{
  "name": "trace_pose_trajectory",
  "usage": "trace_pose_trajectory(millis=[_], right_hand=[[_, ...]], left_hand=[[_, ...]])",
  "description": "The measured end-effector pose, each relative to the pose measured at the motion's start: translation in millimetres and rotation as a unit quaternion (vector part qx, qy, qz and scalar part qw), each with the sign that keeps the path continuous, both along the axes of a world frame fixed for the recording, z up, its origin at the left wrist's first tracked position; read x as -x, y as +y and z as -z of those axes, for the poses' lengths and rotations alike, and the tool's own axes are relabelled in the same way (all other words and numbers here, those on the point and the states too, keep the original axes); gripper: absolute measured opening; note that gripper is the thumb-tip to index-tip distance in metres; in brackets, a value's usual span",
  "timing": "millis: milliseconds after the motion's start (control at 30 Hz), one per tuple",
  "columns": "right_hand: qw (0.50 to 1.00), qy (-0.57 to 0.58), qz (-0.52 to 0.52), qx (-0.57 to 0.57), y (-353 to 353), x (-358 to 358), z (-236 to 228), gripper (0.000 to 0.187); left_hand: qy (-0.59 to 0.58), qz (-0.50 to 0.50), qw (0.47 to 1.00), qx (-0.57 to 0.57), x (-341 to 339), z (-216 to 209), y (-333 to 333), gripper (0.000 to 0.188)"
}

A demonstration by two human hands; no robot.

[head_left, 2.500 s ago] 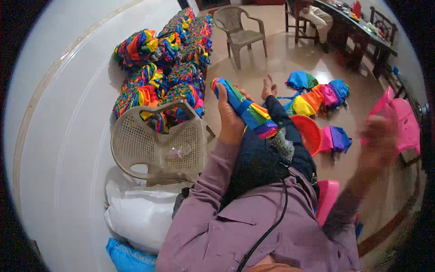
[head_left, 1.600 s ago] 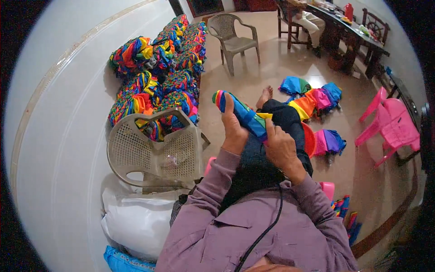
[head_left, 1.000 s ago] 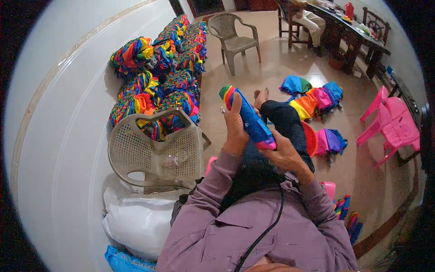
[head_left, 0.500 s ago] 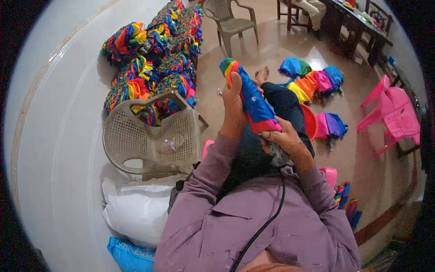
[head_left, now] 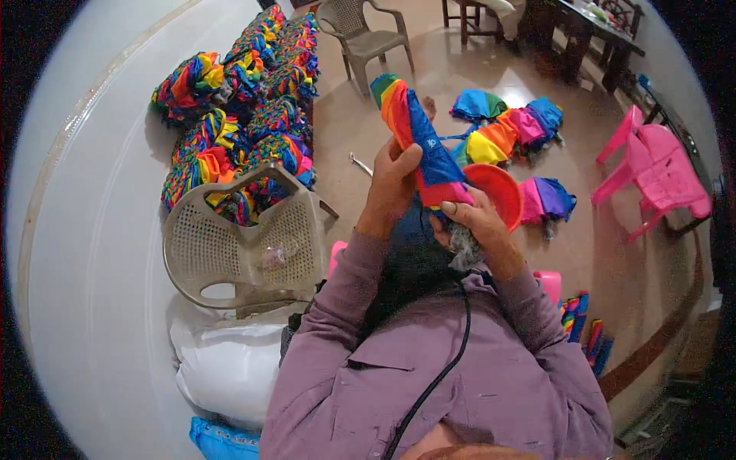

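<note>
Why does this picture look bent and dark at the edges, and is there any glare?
Head view: the fisheye lens bows the wall trim and leaves a black rim; head view: a bright reflection sits on the shiny floor by the colourful bundles; head view: the held rainbow cloth looks fairly sharp.

Smooth cloth bundle (head_left: pixel 435 157); glossy floor (head_left: pixel 349 115)

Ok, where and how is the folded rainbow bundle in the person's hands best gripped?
Probably around the middle, coming from its left side, where the left hand already holds it: the folded rainbow bundle is long and slim enough there to wrap. Its tip stands free, tilted up and leftward, while the right hand holds the wider pink lower end.
</note>
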State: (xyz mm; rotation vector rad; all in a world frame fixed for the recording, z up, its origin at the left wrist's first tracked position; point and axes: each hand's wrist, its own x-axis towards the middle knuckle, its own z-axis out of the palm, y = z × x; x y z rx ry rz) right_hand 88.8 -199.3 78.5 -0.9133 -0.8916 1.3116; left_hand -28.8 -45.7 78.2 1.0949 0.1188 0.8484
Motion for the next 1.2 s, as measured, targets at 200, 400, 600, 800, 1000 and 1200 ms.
trace_pose_trajectory(millis=[200, 400, 600, 800, 1000, 1200], right_hand=[[0.999, 0.045, -0.023, -0.019, 1, -2, 3, 0.035], [0.996, 0.083, -0.005, 0.022, -13, 11, -11, 0.041], [0.994, 0.099, -0.032, 0.02, -16, 11, -18, 0.044], [0.979, -0.185, 0.08, -0.022, 15, -4, 29, 0.054], [0.861, -0.449, 0.236, -0.03, 13, 11, 23, 0.063], [0.901, -0.383, 0.194, -0.065, 13, 9, 21, 0.06]], left_hand=[[-0.004, 0.059, 0.997, 0.056, -3, 4, 0, 0.053], [-0.02, 0.09, 0.994, 0.054, -3, -11, -10, 0.054], [-0.03, 0.088, 0.993, 0.069, 0, -16, -17, 0.052], [0.065, -0.028, 0.997, 0.013, -4, -7, -7, 0.046], [0.081, -0.114, 0.989, 0.041, -11, -4, -8, 0.029], [0.063, -0.09, 0.993, 0.052, -6, -10, -10, 0.031]])
